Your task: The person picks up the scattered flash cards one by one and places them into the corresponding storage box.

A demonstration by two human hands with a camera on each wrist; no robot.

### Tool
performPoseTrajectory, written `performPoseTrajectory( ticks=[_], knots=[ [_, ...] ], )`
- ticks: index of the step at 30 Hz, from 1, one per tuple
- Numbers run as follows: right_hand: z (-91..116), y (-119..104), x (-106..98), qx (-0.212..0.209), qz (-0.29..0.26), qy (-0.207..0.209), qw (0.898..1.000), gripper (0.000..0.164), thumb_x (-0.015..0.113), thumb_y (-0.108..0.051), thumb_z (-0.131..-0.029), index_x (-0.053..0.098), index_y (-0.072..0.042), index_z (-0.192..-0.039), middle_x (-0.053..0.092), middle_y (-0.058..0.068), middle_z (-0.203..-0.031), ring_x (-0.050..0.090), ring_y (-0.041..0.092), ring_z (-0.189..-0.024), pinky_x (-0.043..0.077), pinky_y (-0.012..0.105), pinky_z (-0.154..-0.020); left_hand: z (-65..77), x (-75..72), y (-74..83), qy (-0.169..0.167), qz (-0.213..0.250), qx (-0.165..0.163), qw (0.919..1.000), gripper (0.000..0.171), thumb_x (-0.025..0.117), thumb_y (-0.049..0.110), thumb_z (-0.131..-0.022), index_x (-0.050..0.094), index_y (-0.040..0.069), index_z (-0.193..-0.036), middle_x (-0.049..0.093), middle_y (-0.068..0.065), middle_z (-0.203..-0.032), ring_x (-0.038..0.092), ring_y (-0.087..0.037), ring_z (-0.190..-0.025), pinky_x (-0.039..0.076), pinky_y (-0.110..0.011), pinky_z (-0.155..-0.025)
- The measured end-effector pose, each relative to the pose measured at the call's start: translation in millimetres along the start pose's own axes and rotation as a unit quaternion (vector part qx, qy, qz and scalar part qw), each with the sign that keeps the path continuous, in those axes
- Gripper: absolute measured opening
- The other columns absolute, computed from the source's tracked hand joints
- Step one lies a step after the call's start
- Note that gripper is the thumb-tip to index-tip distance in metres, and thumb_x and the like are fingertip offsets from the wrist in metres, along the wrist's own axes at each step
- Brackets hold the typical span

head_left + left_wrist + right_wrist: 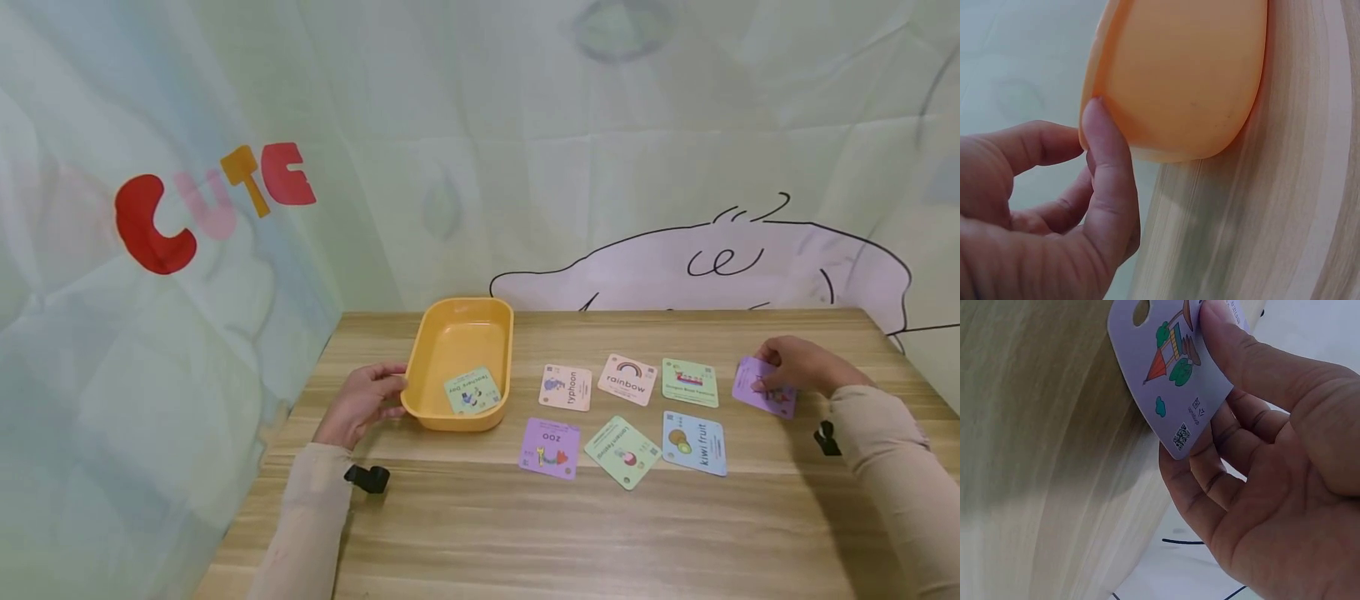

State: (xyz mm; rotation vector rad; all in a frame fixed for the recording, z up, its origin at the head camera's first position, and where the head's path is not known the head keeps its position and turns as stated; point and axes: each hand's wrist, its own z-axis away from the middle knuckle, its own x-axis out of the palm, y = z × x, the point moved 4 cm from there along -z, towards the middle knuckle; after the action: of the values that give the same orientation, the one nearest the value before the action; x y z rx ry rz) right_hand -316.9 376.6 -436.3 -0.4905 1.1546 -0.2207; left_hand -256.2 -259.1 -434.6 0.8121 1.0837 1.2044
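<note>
My left hand (pixel 365 402) pinches the near-left rim of a yellow plastic bin (pixel 412 404); the left wrist view puts the thumb inside the wall and a finger outside. A green "Teachers' Day" card (pixel 472 392) lies in the bin's near end. At the right of the table my right hand (pixel 802 367) holds a purple picture card (pixel 780 400). In the right wrist view the purple card (pixel 1160 381) is tilted off the wood, thumb on its printed face and fingers behind. Part of its print is hidden by the thumb.
Between the hands lie cards: typhoon (pixel 566 388), rainbow (pixel 628 379), Dragon Boat Festival (pixel 690 383), zoo (pixel 550 448), Lantern Festival (pixel 622 452) and kiwi fruit (pixel 694 443). A printed curtain (pixel 420 167) hangs behind the wooden table (pixel 562 542).
</note>
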Motion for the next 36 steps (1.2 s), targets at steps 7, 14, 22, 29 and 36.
performPoseTrajectory(
  ticks=[7,14,22,29,36],
  knots=[
    [0.8,2.1,0.5,-0.007,-0.006,0.003,1.0,0.046,0.084,-0.019,-0.084,0.056,0.01,-0.105,0.06,0.015,-0.095,0.054,0.026,-0.085,0.05,0.035,-0.075,-0.2,-0.2,0.2,0.002,0.0,-0.003,1.0,0.04,0.059,0.012,-0.102,0.054,0.0,-0.14,0.057,-0.02,-0.133,0.063,-0.023,-0.098,0.061,-0.029,-0.074],
    [0.8,4.5,2.0,-0.011,-0.006,0.007,1.0,0.045,0.082,-0.017,-0.085,0.055,0.011,-0.109,0.062,0.018,-0.099,0.055,0.027,-0.087,0.051,0.036,-0.077,-0.1,0.0,0.4,0.0,-0.001,-0.001,1.0,0.04,0.059,0.012,-0.102,0.054,0.0,-0.14,0.056,-0.02,-0.133,0.062,-0.021,-0.098,0.061,-0.029,-0.074],
    [2.9,4.4,3.0,-0.015,-0.012,0.012,1.0,0.043,0.08,-0.015,-0.087,0.055,0.011,-0.111,0.062,0.023,-0.104,0.055,0.029,-0.09,0.051,0.037,-0.079,0.2,0.3,0.4,0.0,-0.001,0.001,1.0,0.041,0.059,0.012,-0.102,0.054,-0.001,-0.14,0.057,-0.02,-0.133,0.063,-0.022,-0.098,0.061,-0.029,-0.075],
    [4.6,5.4,4.7,-0.014,-0.041,0.015,0.999,0.041,0.078,-0.014,-0.089,0.054,0.01,-0.112,0.061,0.017,-0.101,0.055,0.025,-0.087,0.049,0.033,-0.073,-0.3,-0.1,-0.1,0.001,-0.003,0.002,1.0,0.04,0.06,0.013,-0.102,0.054,0.0,-0.14,0.057,-0.019,-0.132,0.064,-0.022,-0.098,0.061,-0.029,-0.075],
    [8.3,4.0,6.1,-0.021,-0.063,0.021,0.998,0.039,0.075,-0.011,-0.091,0.052,0.01,-0.115,0.059,0.015,-0.101,0.054,0.023,-0.087,0.05,0.03,-0.067,0.8,-0.3,0.4,0.003,-0.009,0.004,0.9999,0.039,0.059,0.012,-0.102,0.055,0.0,-0.139,0.058,-0.019,-0.13,0.063,-0.021,-0.097,0.061,-0.029,-0.074]
  ],
)
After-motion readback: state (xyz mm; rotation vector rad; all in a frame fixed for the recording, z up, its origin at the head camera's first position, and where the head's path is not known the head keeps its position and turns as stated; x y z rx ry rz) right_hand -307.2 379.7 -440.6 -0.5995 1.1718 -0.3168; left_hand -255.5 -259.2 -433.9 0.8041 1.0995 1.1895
